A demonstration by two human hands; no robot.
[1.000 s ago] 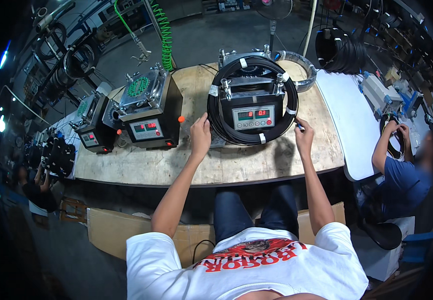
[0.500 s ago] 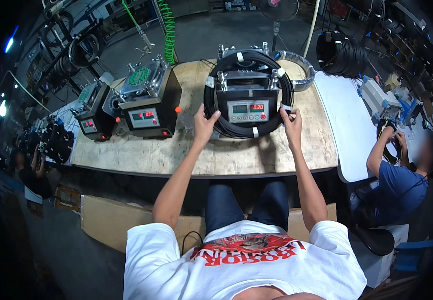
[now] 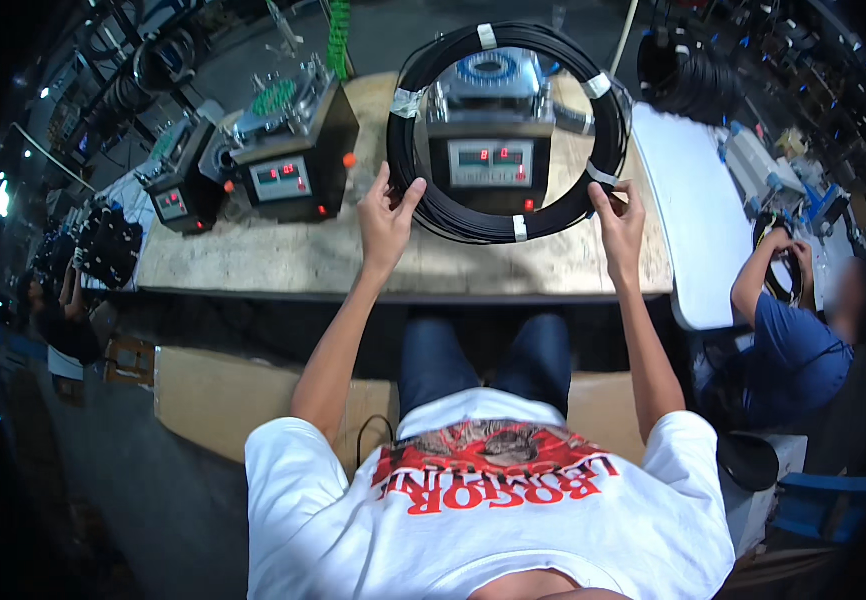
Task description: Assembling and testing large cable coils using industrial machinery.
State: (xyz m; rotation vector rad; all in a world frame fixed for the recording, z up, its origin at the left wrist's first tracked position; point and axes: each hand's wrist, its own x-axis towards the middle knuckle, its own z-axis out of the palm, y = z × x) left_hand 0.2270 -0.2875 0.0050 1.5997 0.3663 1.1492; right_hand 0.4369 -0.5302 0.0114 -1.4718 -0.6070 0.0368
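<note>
- A large coil of black cable (image 3: 473,215), bound at intervals with pale tape wraps, was held up between the two hands and ringed the machine behind it
- The left hand (image 3: 386,218) gripped the coil's lower left arc, thumb and fingers closed over the bundled strands
- The right hand (image 3: 618,222) pinched the coil's lower right arc, right beside one of the tape wraps
- The hands were well apart, one on each side of the ring, both clamped on the coil, with the forearms reaching up from the lower edge
- Just beyond the hands, framed by the ring, stood a grey machine with a red digital display (image 3: 490,150)
- Whether the coil's lowest part touched the surface or hung just above it could not be told
- To the left of the left hand sat a second dark machine with a red display (image 3: 291,152), and farther left a third, smaller one (image 3: 185,185)
- All three stood on a worn wooden tabletop (image 3: 283,260) that ran across in front of the person
- To the right of the right hand a white tabletop (image 3: 698,215) adjoined the wooden one
- Well off to the right a seated person in a blue shirt (image 3: 791,350) handled another black coil
- Beyond the right hand, farther away, lay a stack of black coils (image 3: 683,70)
- A green spiral hose (image 3: 338,35) hung above the left-hand machines, and the floor around was dark
</note>
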